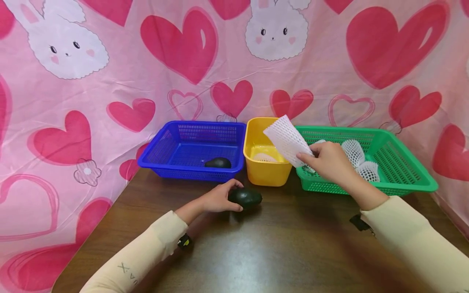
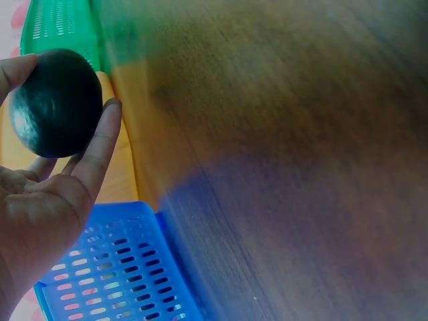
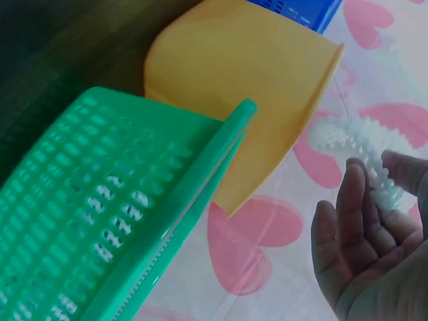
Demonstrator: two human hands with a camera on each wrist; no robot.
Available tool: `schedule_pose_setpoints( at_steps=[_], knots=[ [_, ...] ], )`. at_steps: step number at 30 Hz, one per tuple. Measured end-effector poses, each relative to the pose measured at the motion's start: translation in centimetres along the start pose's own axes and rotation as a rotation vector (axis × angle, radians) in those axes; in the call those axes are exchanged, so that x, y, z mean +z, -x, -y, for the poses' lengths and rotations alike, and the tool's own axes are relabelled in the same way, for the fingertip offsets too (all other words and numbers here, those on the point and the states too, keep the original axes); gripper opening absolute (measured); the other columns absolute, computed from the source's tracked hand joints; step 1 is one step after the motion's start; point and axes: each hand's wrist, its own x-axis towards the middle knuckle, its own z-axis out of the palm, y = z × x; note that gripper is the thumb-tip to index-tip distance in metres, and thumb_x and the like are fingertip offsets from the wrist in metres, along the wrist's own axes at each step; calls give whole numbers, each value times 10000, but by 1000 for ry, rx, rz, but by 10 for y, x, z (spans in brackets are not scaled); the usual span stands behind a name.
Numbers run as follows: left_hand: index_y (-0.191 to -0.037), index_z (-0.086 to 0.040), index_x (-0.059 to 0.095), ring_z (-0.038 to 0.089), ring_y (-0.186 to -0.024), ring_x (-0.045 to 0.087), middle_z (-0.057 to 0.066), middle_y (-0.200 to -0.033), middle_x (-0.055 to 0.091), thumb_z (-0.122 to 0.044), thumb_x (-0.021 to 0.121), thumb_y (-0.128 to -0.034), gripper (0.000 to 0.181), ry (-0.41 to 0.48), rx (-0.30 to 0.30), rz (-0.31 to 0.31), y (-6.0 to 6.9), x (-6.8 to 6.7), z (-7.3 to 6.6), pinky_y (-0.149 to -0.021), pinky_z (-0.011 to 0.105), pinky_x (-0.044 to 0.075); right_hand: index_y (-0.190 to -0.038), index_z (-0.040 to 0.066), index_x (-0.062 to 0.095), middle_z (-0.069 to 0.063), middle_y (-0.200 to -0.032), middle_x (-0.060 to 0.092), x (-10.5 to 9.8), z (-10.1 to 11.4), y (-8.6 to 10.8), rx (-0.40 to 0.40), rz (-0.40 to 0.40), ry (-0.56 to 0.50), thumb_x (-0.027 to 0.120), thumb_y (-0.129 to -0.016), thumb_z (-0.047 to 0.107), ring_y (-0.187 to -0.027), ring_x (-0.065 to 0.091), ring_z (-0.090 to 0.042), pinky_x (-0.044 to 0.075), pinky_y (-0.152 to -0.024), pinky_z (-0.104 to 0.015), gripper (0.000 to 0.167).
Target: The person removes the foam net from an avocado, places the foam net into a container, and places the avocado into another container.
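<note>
A dark green avocado is in the grip of my left hand, low over the table in front of the yellow bin. In the left wrist view, thumb and fingers curve around the avocado. My right hand pinches a white foam net sleeve by its lower end, above the yellow bin's right side and the green basket's left end. The right wrist view shows the sleeve between thumb and fingers; it looks flattened, with no fruit visible in it.
A blue basket at the left contains another avocado. Beside it stands the yellow bin, with a pale netted piece inside. Several white foam-netted items lie in the green basket. A patterned cloth hangs behind.
</note>
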Motion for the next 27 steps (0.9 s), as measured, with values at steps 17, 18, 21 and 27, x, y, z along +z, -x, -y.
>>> schedule_pose_setpoints(
  at_steps=[17, 18, 21, 27],
  knots=[
    [-1265, -132, 482, 183, -1013, 571, 68, -1154, 606, -265, 808, -755, 619, -4, 6, 13, 2, 1, -1, -891, 364, 473, -904, -3, 721, -90, -708, 650, 29, 19, -48, 228, -28, -37, 667, -901, 400, -605, 520, -236, 462, -496, -282, 407],
    [-1263, -133, 483, 182, -1013, 571, 67, -1152, 607, -265, 808, -753, 620, -6, 6, 12, 2, 1, -1, -891, 364, 471, -862, 0, 715, -82, -668, 622, 31, 20, -50, 236, -25, -35, 665, -902, 397, -585, 504, -231, 445, -483, -281, 402],
    [-1261, -132, 483, 181, -1006, 572, 66, -1145, 611, -259, 810, -751, 618, -2, 12, 13, 2, 2, 0, -891, 362, 470, -731, 14, 660, -59, -565, 500, 38, 22, -56, 256, -18, -32, 660, -907, 381, -518, 437, -211, 387, -446, -273, 407],
    [-1255, -131, 480, 177, -988, 575, 62, -1131, 613, -253, 810, -749, 617, 16, 24, 19, 1, 3, -1, -887, 360, 468, -656, 32, 574, -57, -535, 414, 51, 26, -67, 257, -17, -7, 649, -911, 345, -462, 396, -205, 345, -412, -264, 410]
  ],
)
